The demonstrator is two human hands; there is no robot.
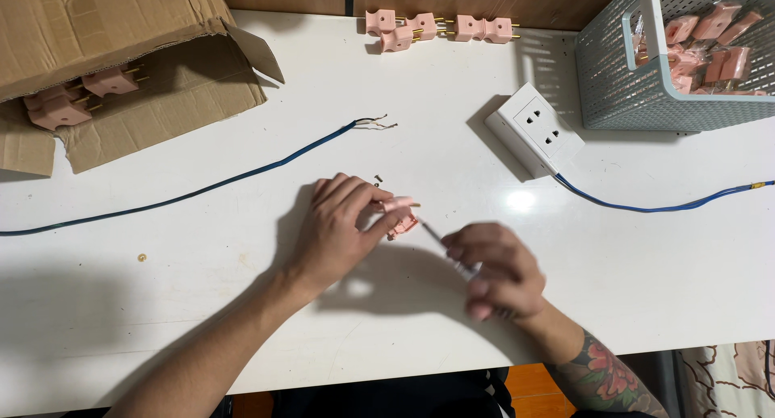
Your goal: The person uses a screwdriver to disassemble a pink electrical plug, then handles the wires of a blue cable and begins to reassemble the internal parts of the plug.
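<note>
My left hand (343, 224) grips a small pink plug (400, 214) with brass pins against the white table (242, 305). My right hand (496, 268) holds a thin screwdriver (440, 239) whose tip points up-left into the plug. A tiny screw (378, 176) lies just beyond my left fingers. A blue cable (202, 192) with bared wire ends (378, 123) runs across the table to the left edge.
A white wall socket (534, 127) with its own blue cable (662, 206) lies at right. A grey perforated basket (622, 71) holds several pink plugs. More pink plugs (436, 29) line the far edge. An open cardboard box (121, 71) with plugs sits far left. A small brass part (142, 257) lies near left.
</note>
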